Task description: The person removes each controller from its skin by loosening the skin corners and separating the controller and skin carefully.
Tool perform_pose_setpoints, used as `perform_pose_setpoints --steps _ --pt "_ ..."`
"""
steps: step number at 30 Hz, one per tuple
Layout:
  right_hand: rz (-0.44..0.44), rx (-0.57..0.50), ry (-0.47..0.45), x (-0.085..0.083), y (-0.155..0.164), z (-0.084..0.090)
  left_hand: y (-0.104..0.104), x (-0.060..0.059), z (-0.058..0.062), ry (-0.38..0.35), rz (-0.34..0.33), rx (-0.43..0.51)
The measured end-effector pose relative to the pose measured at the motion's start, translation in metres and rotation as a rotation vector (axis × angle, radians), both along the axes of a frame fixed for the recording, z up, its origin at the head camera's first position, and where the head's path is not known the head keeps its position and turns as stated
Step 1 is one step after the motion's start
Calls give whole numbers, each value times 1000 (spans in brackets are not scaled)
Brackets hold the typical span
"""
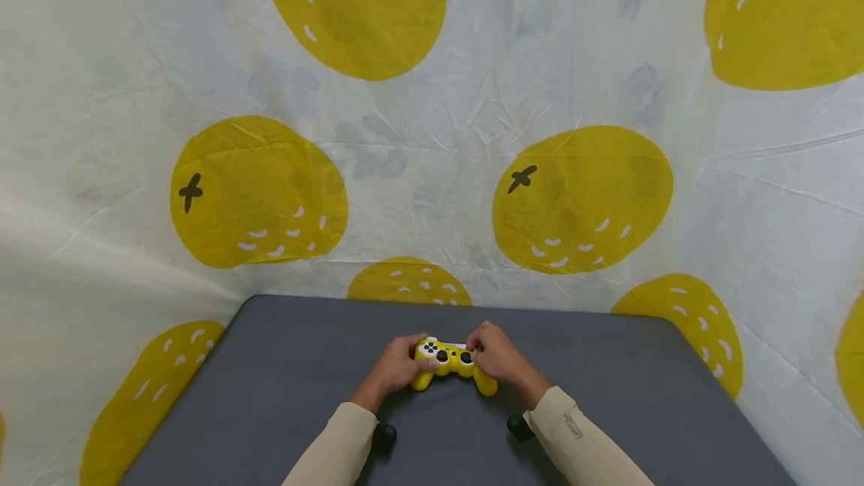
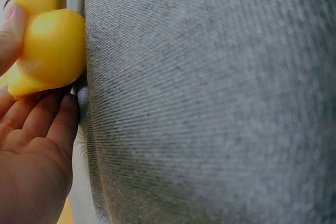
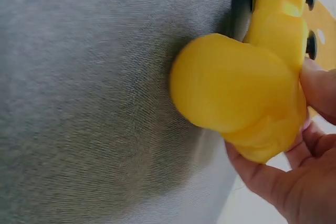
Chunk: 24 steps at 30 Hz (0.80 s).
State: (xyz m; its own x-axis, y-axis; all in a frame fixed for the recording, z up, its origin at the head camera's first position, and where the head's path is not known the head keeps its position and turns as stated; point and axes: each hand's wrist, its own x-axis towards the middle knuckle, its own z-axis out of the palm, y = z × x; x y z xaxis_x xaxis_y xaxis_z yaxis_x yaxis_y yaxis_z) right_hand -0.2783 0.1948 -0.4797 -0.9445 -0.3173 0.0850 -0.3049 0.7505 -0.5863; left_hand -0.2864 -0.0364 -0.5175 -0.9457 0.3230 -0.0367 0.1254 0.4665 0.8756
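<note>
A yellow game controller [image 1: 454,366] with black thumbsticks and a white directional-pad area is held between both hands, low over the grey table. My left hand [image 1: 400,362] grips its left end, thumb on top near the left stick; in the left wrist view the fingers [image 2: 39,114] curl beneath the yellow handle [image 2: 55,51]. My right hand [image 1: 498,353] pinches the right end, its thumb by the right stick and covering the face buttons. In the right wrist view the right handle [image 3: 226,87] points toward the camera, with the thumb [image 3: 320,90] on one side and fingers underneath.
The grey table [image 1: 304,396] reaches back to a white curtain [image 1: 418,201] printed with big yellow fruit shapes. Black round pieces [image 1: 385,436] show beside both sleeve cuffs [image 1: 553,407].
</note>
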Motion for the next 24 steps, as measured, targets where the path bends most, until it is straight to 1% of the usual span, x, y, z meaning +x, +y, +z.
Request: perform_pose_setpoints --steps 4,6,8,12,16,18,20,24 --pt "62 70 36 -2 -3 1 1 0 -2 3 -1 -19" --pt "81 73 43 -2 -5 1 1 0 -2 3 3 -22" --pt "70 37 36 -2 -6 1 1 0 -1 10 4 -20" --pt "11 -53 -39 -1 -8 2 1 0 1 14 14 -25" --pt "-8 -77 -48 1 -8 3 1 1 2 17 20 -36" --pt "-8 -89 -38 1 -8 4 1 1 2 18 24 -39" --pt "-24 -117 -50 2 -9 4 1 1 2 16 26 -39" --pt "-94 -242 -105 2 -11 4 1 1 1 13 32 -44"
